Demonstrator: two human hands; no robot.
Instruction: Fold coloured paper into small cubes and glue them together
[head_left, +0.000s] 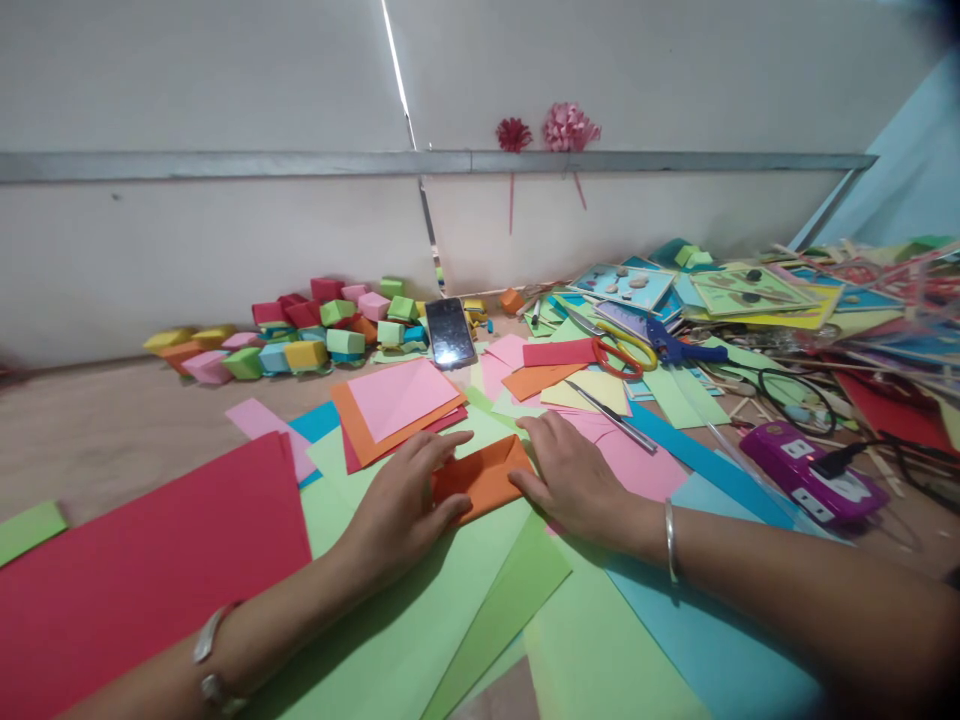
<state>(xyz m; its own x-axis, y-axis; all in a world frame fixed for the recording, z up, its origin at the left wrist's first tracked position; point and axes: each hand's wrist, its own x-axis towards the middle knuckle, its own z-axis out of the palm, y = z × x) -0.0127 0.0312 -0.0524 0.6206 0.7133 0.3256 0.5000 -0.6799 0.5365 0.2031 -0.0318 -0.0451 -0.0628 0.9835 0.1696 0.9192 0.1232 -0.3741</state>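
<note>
A folded piece of orange paper (484, 478) lies low over light green sheets (360, 580), with flaps folded in along its length. My left hand (409, 490) grips its left end, thumb on the near side and fingers at the far side. At the right end, my right hand (566, 475) pinches the paper between thumb and fingers. Just beyond my left hand sits a stack of pink and orange squares (405, 400). A pen-like metal cutter (615, 418) rests on paper past my right hand.
Folded paper blocks (307, 340) crowd the back left beside a phone (450, 332). Scissors (619, 350), a blue glue gun (679, 345) and a purple power strip (810, 475) with cables are on the right. Red sheets (165, 570) cover the near left.
</note>
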